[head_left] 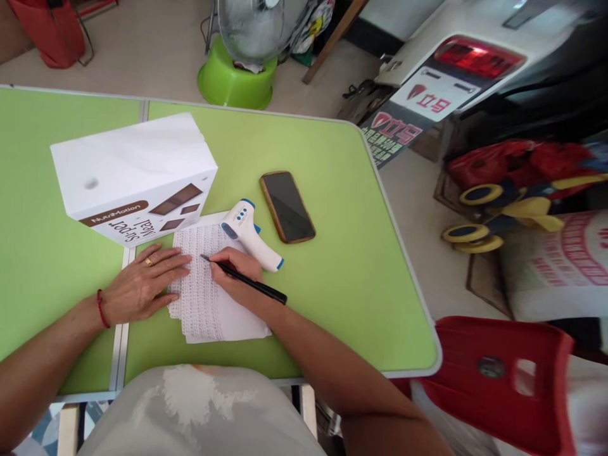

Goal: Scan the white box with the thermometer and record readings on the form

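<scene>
My right hand grips a black pen with its tip down on a stack of white printed sheets on the green table. My left hand lies flat with spread fingers on the left edge of the sheets; it wears a gold ring and a red wrist cord. A white and blue infrared thermometer rests on the top right corner of the sheets, just beyond my right hand.
A white NutriMotion box stands behind my left hand. A dark phone lies face up right of the thermometer. Beyond the table stand a fan on a green base, a red chair, toys and sacks.
</scene>
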Motion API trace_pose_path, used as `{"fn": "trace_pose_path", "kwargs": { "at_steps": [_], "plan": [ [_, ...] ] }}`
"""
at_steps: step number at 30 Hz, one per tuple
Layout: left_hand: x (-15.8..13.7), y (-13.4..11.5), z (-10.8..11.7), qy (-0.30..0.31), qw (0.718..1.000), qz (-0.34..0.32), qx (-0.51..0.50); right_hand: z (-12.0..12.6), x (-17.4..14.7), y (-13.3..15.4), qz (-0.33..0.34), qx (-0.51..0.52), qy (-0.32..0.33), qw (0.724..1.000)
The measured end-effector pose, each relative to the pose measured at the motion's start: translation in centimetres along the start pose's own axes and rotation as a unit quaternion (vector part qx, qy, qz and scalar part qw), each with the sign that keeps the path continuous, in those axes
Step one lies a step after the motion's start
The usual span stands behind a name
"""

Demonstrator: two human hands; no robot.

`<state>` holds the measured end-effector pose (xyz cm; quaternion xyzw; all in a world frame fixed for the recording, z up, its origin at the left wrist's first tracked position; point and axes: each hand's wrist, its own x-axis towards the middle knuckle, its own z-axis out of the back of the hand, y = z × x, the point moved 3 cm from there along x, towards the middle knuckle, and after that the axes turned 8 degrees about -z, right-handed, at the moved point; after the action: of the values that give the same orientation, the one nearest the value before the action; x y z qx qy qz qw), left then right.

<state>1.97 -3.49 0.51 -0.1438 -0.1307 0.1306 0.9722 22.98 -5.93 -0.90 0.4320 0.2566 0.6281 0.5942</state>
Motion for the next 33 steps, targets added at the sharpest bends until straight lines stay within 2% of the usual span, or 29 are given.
{"fn": "trace_pose_path", "kwargs": {
  "at_steps": [5, 22, 27, 33],
  "plan": [
    [0.01, -0.04, 0.03, 0.003, 1.0, -0.003, 0.008, 0.15, 0.03, -0.06, -0.024, -0.01, -0.029, 0.999],
    [0.01, 0.03, 0.0, 0.003, 1.0, 0.004, -0.005, 0.13, -0.11, -0.23, -0.032, -0.008, -0.006, 0.999],
    [0.03, 0.03, 0.06, 0.006, 1.0, 0.007, -0.01, -0.07, -0.14, -0.14, -0.003, 0.01, 0.032, 0.999],
    [0.0, 0.0, 0.06, 0.003, 1.0, -0.002, 0.001, -0.29, -0.13, -0.04, 0.037, 0.002, 0.033, 0.999]
  ]
}}
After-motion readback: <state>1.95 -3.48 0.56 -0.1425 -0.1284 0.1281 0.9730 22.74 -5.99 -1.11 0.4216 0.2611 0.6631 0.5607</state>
